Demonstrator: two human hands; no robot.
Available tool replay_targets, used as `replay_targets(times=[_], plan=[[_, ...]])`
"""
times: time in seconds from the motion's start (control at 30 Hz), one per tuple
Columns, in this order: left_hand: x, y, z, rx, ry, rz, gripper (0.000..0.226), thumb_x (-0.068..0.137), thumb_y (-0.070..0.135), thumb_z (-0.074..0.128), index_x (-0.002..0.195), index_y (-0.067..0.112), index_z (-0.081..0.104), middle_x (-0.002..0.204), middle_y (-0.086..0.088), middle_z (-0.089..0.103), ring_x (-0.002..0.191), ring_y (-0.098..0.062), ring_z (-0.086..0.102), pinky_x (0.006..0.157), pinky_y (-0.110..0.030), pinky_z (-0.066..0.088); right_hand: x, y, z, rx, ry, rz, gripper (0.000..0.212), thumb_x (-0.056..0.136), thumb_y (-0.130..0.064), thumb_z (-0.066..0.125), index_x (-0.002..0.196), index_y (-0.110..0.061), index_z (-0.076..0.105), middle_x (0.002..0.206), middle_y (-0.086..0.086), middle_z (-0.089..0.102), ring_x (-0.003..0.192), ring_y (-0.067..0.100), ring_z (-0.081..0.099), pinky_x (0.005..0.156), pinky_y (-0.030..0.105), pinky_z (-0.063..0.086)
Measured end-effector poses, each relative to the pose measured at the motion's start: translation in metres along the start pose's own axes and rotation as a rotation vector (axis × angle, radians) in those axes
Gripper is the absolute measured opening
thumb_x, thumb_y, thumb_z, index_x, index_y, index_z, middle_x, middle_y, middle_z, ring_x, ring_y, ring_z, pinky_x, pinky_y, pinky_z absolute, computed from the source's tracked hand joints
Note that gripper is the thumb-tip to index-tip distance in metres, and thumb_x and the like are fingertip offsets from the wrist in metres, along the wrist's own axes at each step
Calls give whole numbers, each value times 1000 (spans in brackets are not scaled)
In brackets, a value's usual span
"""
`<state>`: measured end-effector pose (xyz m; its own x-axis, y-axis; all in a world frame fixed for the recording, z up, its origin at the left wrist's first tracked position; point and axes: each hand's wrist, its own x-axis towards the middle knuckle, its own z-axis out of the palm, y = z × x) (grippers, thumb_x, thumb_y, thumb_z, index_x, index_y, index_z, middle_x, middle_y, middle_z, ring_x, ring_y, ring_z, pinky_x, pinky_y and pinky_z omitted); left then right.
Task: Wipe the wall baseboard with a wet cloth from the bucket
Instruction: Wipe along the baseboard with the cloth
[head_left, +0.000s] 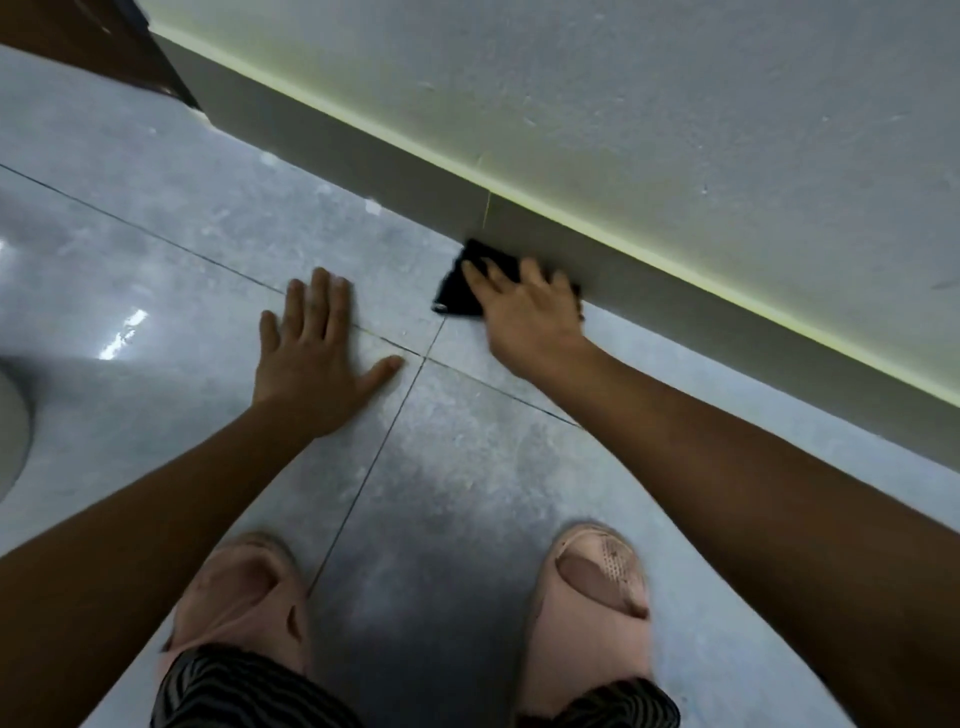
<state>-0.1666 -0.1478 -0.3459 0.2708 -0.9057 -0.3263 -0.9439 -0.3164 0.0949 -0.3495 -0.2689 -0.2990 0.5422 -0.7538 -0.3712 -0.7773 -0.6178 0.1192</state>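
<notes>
A grey baseboard (363, 150) runs diagonally from upper left to lower right along the foot of a pale textured wall (675, 104). A black cloth (462, 291) is pressed against the baseboard's lower face where it meets the floor. My right hand (524, 312) lies on the cloth with fingers spread over it, holding it to the board. My left hand (317, 343) rests flat on the floor tiles, fingers apart, holding nothing, to the left of the cloth. The bucket is not clearly in view.
Glossy grey floor tiles (182, 270) with thin grout lines fill the lower view. A dark wooden door frame (93, 41) stands at the top left. A pale rounded object (10, 431) sits at the left edge. My feet in pink slippers (597, 597) are below.
</notes>
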Motion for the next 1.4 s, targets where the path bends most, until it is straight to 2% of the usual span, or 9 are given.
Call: replay_targets(times=[0.13,0.27,0.37,0.5,0.8,0.93,1.1,1.23,1.4], plan=[[1,-2,4,7,23,-4,105,73,83,7,151,15,-13,160,-8,-16,147,-30,-11,117,-51,4,32,-32,-12,-21,4,-51,65,95,-16,32,153,-23,4,160,-2,14,133,31,26,98,45,31],[2,-12,2,-6,41,40,103,75,81,7,151,15,-10,160,-7,-14,147,-26,-10,117,-50,0,6,-7,9,-61,86,-35,64,96,-19,32,153,-26,5,158,-3,20,119,34,38,91,44,37],[7,-35,-5,-40,89,-45,99,81,79,11,152,12,-6,161,-9,-9,148,-26,-8,117,-50,-1,-22,16,24,-74,60,43,64,95,-17,33,152,-26,5,158,-2,22,117,36,39,95,47,38],[13,-53,-8,-62,36,-90,99,79,78,17,152,15,-9,160,-9,-13,147,-30,-11,117,-53,1,-20,6,9,-55,-37,83,65,95,-14,33,153,-21,5,158,1,19,125,35,34,97,49,38],[13,-51,-9,-69,39,-108,96,82,75,19,151,16,-13,159,-8,-17,146,-29,-15,117,-52,-1,69,-71,-40,-135,-35,-136,65,95,-14,30,153,-14,1,155,5,24,126,33,33,90,42,38],[15,-55,-9,-70,76,-89,94,83,74,17,150,15,-13,159,-8,-18,146,-26,-16,118,-48,-6,51,-41,-33,-227,-49,-186,64,96,-14,29,153,-13,0,156,6,25,118,36,41,87,42,42],[23,-87,-14,-113,93,-221,96,83,75,15,151,13,-10,160,-8,-16,147,-25,-14,118,-49,-5,24,-19,-28,-269,-160,-161,64,97,-15,28,153,-15,-4,160,3,12,121,35,36,88,44,44],[24,-87,-12,-115,94,-207,95,83,74,16,151,14,-12,160,-7,-17,147,-25,-14,117,-51,-2,57,-51,-47,-304,-154,-213,63,98,-12,26,152,-11,-4,160,6,9,127,36,33,94,44,42],[24,-88,-8,-111,136,-222,95,82,75,13,151,14,-13,160,-6,-16,147,-25,-13,117,-50,-1,114,-112,-63,-283,-63,-211,59,98,-11,26,153,-9,3,154,9,27,127,35,35,91,43,42]])
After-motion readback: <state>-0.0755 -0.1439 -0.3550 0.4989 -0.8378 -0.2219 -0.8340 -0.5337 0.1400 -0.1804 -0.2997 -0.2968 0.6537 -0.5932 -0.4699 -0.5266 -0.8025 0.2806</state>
